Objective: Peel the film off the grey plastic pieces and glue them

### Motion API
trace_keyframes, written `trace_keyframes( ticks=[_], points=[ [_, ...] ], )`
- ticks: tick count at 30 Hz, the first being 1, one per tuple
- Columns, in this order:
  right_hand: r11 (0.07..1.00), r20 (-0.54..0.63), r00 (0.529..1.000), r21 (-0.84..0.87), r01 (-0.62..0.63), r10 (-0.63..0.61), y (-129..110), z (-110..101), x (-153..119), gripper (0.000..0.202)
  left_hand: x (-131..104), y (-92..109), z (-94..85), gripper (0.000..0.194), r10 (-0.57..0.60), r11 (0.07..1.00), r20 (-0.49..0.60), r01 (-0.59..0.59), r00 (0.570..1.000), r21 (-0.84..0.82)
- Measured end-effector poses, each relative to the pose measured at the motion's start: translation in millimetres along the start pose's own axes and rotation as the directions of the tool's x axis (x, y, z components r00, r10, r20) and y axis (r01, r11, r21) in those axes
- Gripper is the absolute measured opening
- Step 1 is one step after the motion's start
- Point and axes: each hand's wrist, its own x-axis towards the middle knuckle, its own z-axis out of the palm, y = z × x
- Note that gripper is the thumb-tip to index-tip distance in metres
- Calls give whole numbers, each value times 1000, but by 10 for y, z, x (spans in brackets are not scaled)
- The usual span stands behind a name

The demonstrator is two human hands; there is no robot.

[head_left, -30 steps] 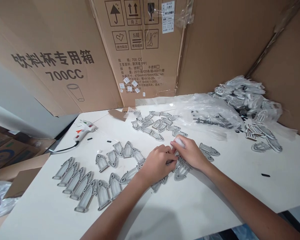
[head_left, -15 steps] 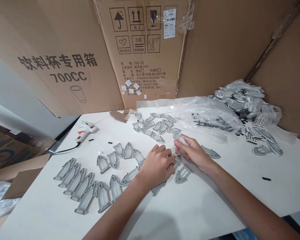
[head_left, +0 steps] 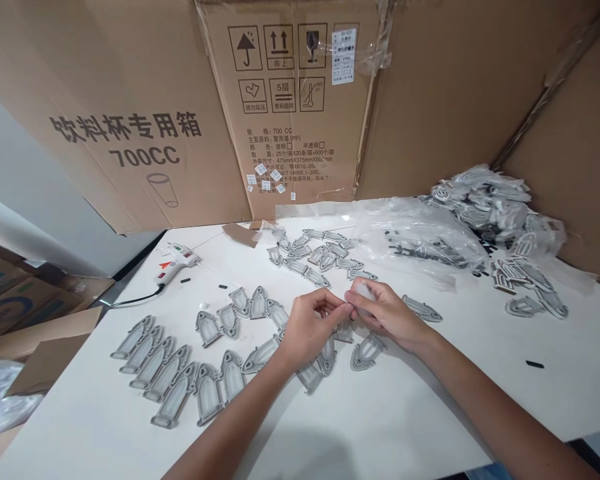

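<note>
In the head view my left hand (head_left: 310, 328) and my right hand (head_left: 387, 312) meet above the middle of the table, fingertips touching. My right hand is closed around a whitish translucent piece (head_left: 364, 295), mostly covered by the fingers. Thumb and forefinger of my left hand are pinched at its near side; whatever lies between them is too small to make out. Grey arch-shaped window pieces lie under and beside the hands, one (head_left: 367, 352) below my right hand and another (head_left: 310, 379) below my left wrist. More such arches (head_left: 209, 395) stand in rows at left.
A white glue gun (head_left: 176, 264) with a black cord lies at the back left. Behind my hands are more grey pieces (head_left: 325, 257) and a clear plastic bag (head_left: 420, 233). A heap of bagged parts (head_left: 490, 200) sits back right. Cardboard boxes (head_left: 290, 180) wall the far edge.
My left hand has lifted from the grey pieces and turned, bringing its fingertips to my right hand. My right hand still holds the whitish piece. The view has shifted slightly.
</note>
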Motion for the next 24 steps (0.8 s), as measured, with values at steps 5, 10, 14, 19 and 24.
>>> trace_keyframes(
  ticks=[5, 10, 14, 19, 24],
  points=[
    [1000, -140, 990, 10, 20, -19, -36, -65, 14, 44, -2, 4, 7, 20, 14, 1000, -105, -16, 994, -16],
    [998, -343, 937, -38, 56, -66, -38, -122, 50, 49, -48, -20, 34, 5, 203, 957, 82, -215, 976, 196],
    [967, -342, 930, -250, 46, -133, -25, -100, 34, 46, -125, -133, 100, 19, 473, 615, 391, -613, 790, 495],
    [789, -145, 976, -612, 43, -165, -113, -53, -33, 39, -184, -201, 158, 24, 448, 288, 583, -727, 678, 624],
    [756, -157, 981, -654, -15, -117, -131, -67, -44, 38, -199, -178, 179, 19, 462, 206, 610, -747, 644, 632]
  ],
)
